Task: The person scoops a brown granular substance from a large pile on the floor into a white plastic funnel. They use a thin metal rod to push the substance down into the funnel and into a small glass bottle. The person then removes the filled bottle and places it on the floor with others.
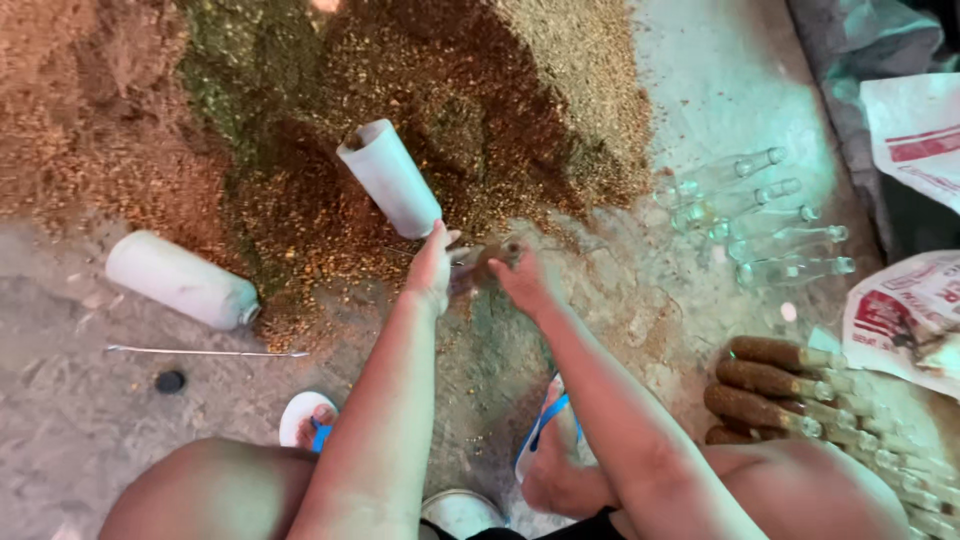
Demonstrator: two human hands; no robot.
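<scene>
1. Glass bottle (487, 265) in the head view: a small clear bottle held low over the floor (60, 420), right at the near edge of the grain heap (420, 120). It looks brownish, as if partly filled with grain, but it is blurred and mostly covered by the hands, so its neck and mouth cannot be made out.
2. Left hand (432, 268) has its fingers bent around the left side of the bottle, touching it.
3. Right hand (525, 282) has its fingers closed on the bottle from the right; both hands meet at it.
4. The heap is a wide spread of brown, golden and greenish granules covering the upper part of the floor.
5. A white plastic tube (390, 178) stands tilted in the heap just above the left hand; a second white plastic bottle (180, 280) lies on its side to the left, with a thin metal rod (205, 351) and a dark cap (171, 381) below it.
6. Empty clear bottles (760, 225) lie in a row to the right, well apart from the hands; filled brown bottles (770, 385) lie stacked nearer the right knee, beside printed sacks (915, 310).
</scene>
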